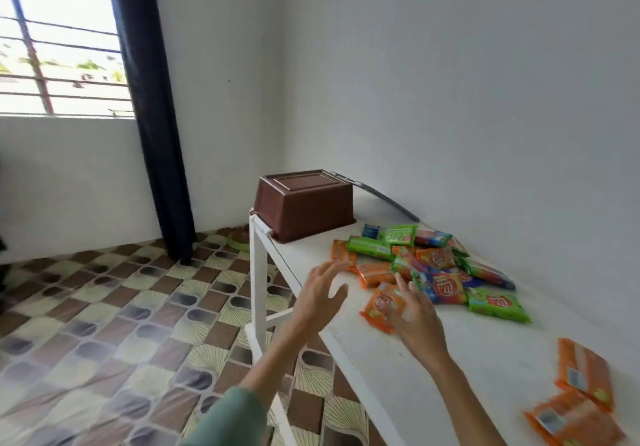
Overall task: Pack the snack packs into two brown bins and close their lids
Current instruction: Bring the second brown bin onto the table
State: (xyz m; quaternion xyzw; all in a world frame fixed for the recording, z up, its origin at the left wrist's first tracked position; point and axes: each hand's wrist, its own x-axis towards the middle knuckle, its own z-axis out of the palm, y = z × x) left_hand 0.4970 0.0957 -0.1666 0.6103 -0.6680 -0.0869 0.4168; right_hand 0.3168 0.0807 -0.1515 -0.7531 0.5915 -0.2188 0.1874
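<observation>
White walls (pixel 450 65) meet in a corner at the middle of the frame, and a floor (pixel 104 307) of brown, cream and grey patterned tiles fills the lower left. A barred window (pixel 59 37) glows at the upper left, with a dark curtain (pixel 152 116) hanging beside it down to the floor. A white worktop (pixel 467 359) runs from the lower right up toward the corner. At its far end a brown bin (pixel 304 203) stands bottom up, its rim on the surface. A thin grey panel (pixel 381 200) lies behind it against the wall. A loose pile of snack packs (pixel 433 269), green, orange and blue, lies right of centre, near the bin but apart from it. The left hand (pixel 318 293) hovers over the worktop's edge, fingers spread and holding nothing. The right hand (pixel 415 317) is likewise spread and empty in front of an orange pack (pixel 379 307); whether it touches that pack cannot be told. Two more orange packs (pixel 581 376) lie at the lower right, well apart from the pile.
</observation>
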